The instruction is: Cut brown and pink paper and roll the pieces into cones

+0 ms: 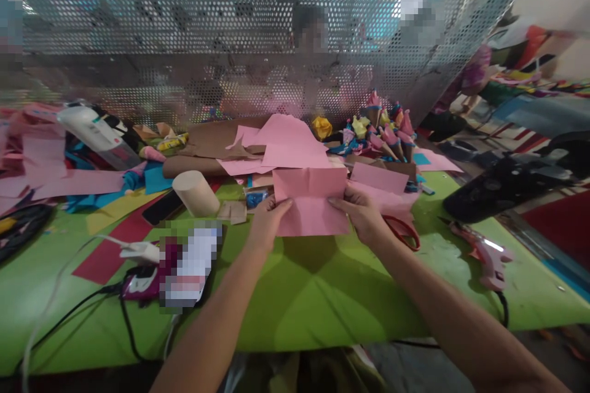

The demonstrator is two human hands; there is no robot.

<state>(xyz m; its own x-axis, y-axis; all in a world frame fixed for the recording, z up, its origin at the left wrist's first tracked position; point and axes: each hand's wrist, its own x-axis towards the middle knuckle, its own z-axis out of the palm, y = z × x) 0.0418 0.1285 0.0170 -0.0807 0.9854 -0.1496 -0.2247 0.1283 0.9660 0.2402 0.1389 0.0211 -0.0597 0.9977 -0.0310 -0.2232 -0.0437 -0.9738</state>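
A creased pink paper sheet [310, 201] is held upright above the green table [304, 295] between both hands. My left hand [266, 221] pinches its left edge with thumb on the front. My right hand [364, 216] grips the right edge the same way. Red-handled scissors [404, 231] lie just right of my right hand, partly under it. More pink sheets [288, 144] lie stacked behind the held one.
A beige paper roll [197, 192] and a dark phone [162, 207] lie left of my hands. A pink glue gun [486, 253] rests at right. Small paper cones [385, 129] stand at the back. Cables and chargers [138, 258] cover the left. A perforated metal screen [230, 24] backs the table.
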